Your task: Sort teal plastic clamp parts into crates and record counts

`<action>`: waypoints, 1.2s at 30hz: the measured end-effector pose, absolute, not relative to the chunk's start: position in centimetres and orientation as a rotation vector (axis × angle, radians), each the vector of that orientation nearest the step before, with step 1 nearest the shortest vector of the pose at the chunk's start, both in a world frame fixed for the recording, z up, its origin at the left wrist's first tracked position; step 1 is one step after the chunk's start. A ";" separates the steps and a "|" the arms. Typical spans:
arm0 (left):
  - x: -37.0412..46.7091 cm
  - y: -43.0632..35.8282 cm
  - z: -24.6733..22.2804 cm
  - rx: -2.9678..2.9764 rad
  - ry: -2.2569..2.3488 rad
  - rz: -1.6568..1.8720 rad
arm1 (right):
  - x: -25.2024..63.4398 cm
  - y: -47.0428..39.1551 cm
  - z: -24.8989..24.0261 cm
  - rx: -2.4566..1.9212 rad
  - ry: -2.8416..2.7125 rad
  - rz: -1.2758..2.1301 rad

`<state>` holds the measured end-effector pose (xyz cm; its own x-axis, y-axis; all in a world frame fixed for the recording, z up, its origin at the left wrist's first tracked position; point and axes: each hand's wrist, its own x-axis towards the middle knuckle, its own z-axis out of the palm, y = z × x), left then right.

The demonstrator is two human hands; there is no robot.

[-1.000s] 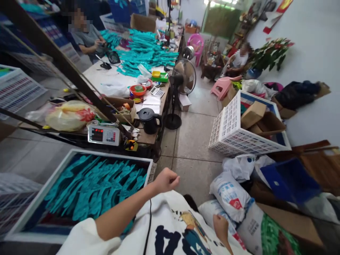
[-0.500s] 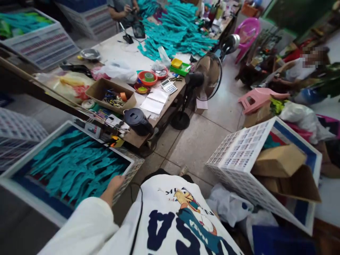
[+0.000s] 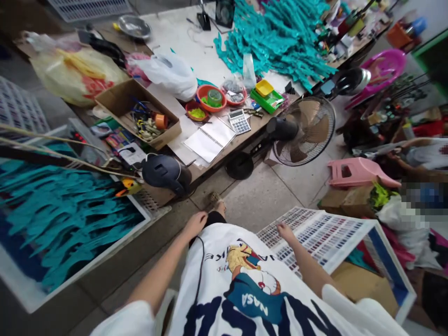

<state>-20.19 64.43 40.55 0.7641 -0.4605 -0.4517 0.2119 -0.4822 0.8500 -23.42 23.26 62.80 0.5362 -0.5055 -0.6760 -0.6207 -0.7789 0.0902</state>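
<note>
My left hand (image 3: pixel 196 225) hangs low beside my thigh, its fingers loosely curled with nothing visible in them. Left of it, apart from the hand, a white crate (image 3: pixel 96 275) holds layers of teal plastic pieces (image 3: pixel 77 210). My right hand (image 3: pixel 286 232) is held out past my shirt, loosely closed, also with nothing to be seen in it. It shows in front of the side of another white crate (image 3: pixel 322 228), which holds cardboard boxes; whether it touches that crate I cannot tell.
A dark kettle (image 3: pixel 164 172), a cardboard box (image 3: pixel 140 116), a notebook (image 3: pixel 210 137) and a calculator (image 3: pixel 239 121) lie on the worktable. More teal pieces (image 3: pixel 273 37) are heaped behind. A standing fan (image 3: pixel 304 130) and pink stool (image 3: pixel 360 171) stand ahead. Another person sits far right.
My left hand has left the rim of the teal-filled crate and moved right to my side. My right hand has come into view. The camera has moved forward, nearer the table.
</note>
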 end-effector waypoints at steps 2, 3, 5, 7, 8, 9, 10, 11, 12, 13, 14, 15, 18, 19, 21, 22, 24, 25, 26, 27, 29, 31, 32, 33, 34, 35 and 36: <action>-13.1 59.4 41.2 1.883 -0.220 -0.755 | -17.7 24.6 61.3 -2.592 0.765 1.181; -9.6 57.4 41.1 1.886 -0.207 -0.727 | -15.0 25.2 60.6 -2.567 0.654 1.244; -3.0 54.7 40.1 1.935 -0.109 -0.650 | -9.5 26.0 59.1 -2.506 0.458 1.350; 2.4 53.4 38.2 2.077 0.096 -0.514 | -3.7 26.5 57.1 -2.497 0.307 1.343; 4.6 53.4 37.1 2.130 0.178 -0.474 | -0.6 26.8 55.9 -2.527 0.249 1.274; 6.3 53.5 35.9 2.171 0.226 -0.455 | 2.7 27.0 54.4 -2.578 0.192 1.151; 7.6 53.9 34.8 2.192 0.230 -0.461 | 6.0 27.3 52.6 -2.625 0.147 1.005; 8.5 54.5 33.7 2.202 0.198 -0.477 | 9.3 27.6 50.5 -2.648 0.119 0.875; 9.0 55.2 32.9 2.207 0.155 -0.490 | 12.4 28.0 48.3 -2.652 0.130 0.764; 9.1 55.9 32.2 2.215 0.119 -0.495 | 15.3 28.5 46.0 -2.644 0.183 0.665; 8.9 56.7 31.7 2.225 0.104 -0.491 | 17.6 29.1 43.7 -2.628 0.260 0.574; 8.6 57.3 31.5 2.237 0.113 -0.485 | 19.5 29.7 41.6 -2.604 0.334 0.504; 7.3 58.4 32.1 2.286 0.303 -0.494 | 22.1 32.0 36.7 -2.549 0.369 0.461; 7.1 58.4 32.5 2.301 0.369 -0.519 | 22.1 32.6 35.9 -2.547 0.310 0.481; 7.0 58.0 33.1 2.321 0.439 -0.607 | 21.7 33.4 35.2 -2.562 0.180 0.505; 7.1 57.6 33.2 2.322 0.446 -0.661 | 21.5 33.5 35.3 -2.573 0.136 0.510; 7.4 56.7 33.3 2.307 0.448 -0.765 | 21.3 32.7 36.0 -2.611 0.108 0.530; 7.5 56.3 33.2 2.302 0.461 -0.798 | 21.5 31.9 36.4 -2.643 0.113 0.552; 7.6 56.1 33.1 2.298 0.474 -0.816 | 21.8 31.0 36.8 -2.685 0.116 0.577; 7.6 55.9 32.9 2.290 0.477 -0.824 | 22.2 30.0 37.1 -2.731 0.105 0.602; 7.4 55.9 32.4 2.269 0.470 -0.819 | 23.5 28.4 37.5 -2.806 0.049 0.650; 6.9 56.1 31.9 2.269 0.470 -0.808 | 24.7 27.6 37.6 -2.850 0.016 0.710; 6.6 56.2 31.5 2.280 0.470 -0.808 | 25.2 27.6 37.7 -2.864 0.028 0.741; 6.4 56.3 31.1 2.299 0.468 -0.810 | 25.6 27.8 37.7 -2.873 0.051 0.770; 6.1 56.4 30.8 2.322 0.463 -0.814 | 25.8 28.1 37.8 -2.877 0.071 0.792; 5.8 56.4 30.5 2.345 0.454 -0.816 | 25.9 28.6 37.9 -2.874 0.077 0.804; 5.6 56.5 30.2 2.367 0.445 -0.815 | 25.9 29.0 38.1 -2.866 0.065 0.808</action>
